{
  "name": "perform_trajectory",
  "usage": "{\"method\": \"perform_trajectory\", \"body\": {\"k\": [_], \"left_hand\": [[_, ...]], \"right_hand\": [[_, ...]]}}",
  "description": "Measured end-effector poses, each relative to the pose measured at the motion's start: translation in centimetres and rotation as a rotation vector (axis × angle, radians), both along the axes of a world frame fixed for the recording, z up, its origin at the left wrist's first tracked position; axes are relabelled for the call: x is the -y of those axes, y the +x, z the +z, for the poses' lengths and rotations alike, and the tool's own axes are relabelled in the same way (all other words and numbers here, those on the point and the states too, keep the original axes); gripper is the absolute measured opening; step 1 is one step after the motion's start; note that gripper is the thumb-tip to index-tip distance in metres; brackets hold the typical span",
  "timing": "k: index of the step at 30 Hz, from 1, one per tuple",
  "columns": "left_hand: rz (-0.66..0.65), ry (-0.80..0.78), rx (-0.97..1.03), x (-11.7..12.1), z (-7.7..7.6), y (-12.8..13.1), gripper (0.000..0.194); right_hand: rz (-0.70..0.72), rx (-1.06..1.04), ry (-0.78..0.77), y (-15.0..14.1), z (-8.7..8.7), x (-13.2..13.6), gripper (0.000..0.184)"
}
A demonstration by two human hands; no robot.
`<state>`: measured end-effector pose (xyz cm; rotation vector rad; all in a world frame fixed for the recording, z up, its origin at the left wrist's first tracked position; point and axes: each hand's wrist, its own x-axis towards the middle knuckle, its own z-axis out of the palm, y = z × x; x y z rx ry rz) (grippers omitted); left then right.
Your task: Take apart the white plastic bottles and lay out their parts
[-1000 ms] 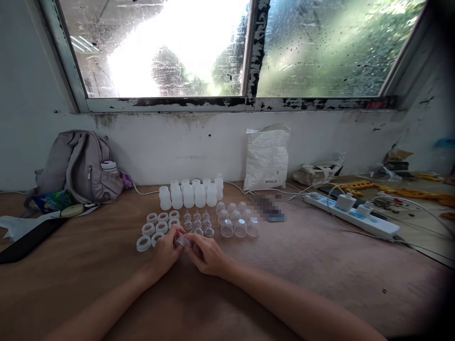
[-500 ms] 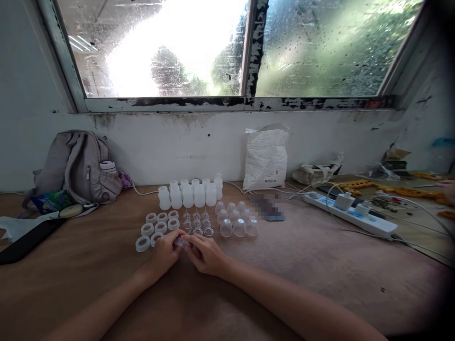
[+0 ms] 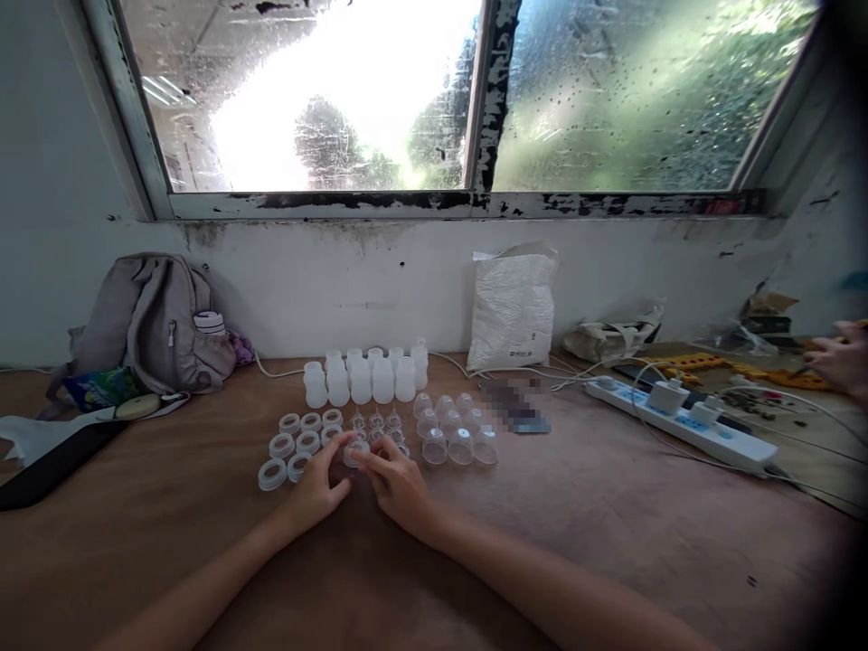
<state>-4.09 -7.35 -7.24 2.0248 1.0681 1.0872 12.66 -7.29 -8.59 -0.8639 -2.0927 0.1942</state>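
Observation:
A clear bottle nipple (image 3: 355, 450) is at the front of a group of similar upright nipples (image 3: 377, 421). My right hand (image 3: 401, 488) pinches its right side between thumb and fingers. My left hand (image 3: 317, 484) is at its other side, the index fingertip against it and the thumb spread away. To the left lie white translucent screw rings (image 3: 272, 474) in rows, some partly behind my left hand. Clear dome caps (image 3: 460, 445) stand in rows to the right. Behind them are several frosted white bottles (image 3: 316, 386).
A grey backpack (image 3: 153, 325) leans at the back left, near a black flat object (image 3: 61, 464). A white plastic bag (image 3: 512, 312) stands against the wall. A power strip (image 3: 684, 425) with cables lies at right. Another person's hand (image 3: 841, 357) is at the far right edge.
Both hands moved slightly forward with the clear nipple to the front of the group. My left thumb has come away from it. The other person's hand has come further into view.

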Motion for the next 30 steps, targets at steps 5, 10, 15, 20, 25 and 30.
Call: {"method": "perform_trajectory", "body": {"k": [5,10,15,20,25,30], "left_hand": [[0.003,-0.149,0.211,-0.1,0.0,0.1,0.037],[0.094,-0.187,0.192,-0.4,0.1,0.1,0.042],[0.118,-0.188,0.179,-0.8,0.4,0.0,0.039],[0.102,-0.198,0.138,-1.3,0.1,0.1,0.037],[0.064,-0.17,0.098,-1.4,-0.2,-0.1,0.037],[0.025,-0.231,0.155,-1.3,-0.4,-0.1,0.034]], "right_hand": [[0.003,-0.089,-0.007,0.0,-0.7,-0.8,0.041],[0.03,-0.094,0.006,0.0,-1.2,-1.0,0.039],[0.04,-0.084,0.01,-0.1,-1.4,-0.9,0.038],[0.105,-0.087,0.053,0.0,-1.1,-0.7,0.037],[0.152,-0.049,0.11,0.1,-0.6,0.2,0.036],[0.077,-0.01,0.212,0.9,0.9,0.0,0.032]]}}
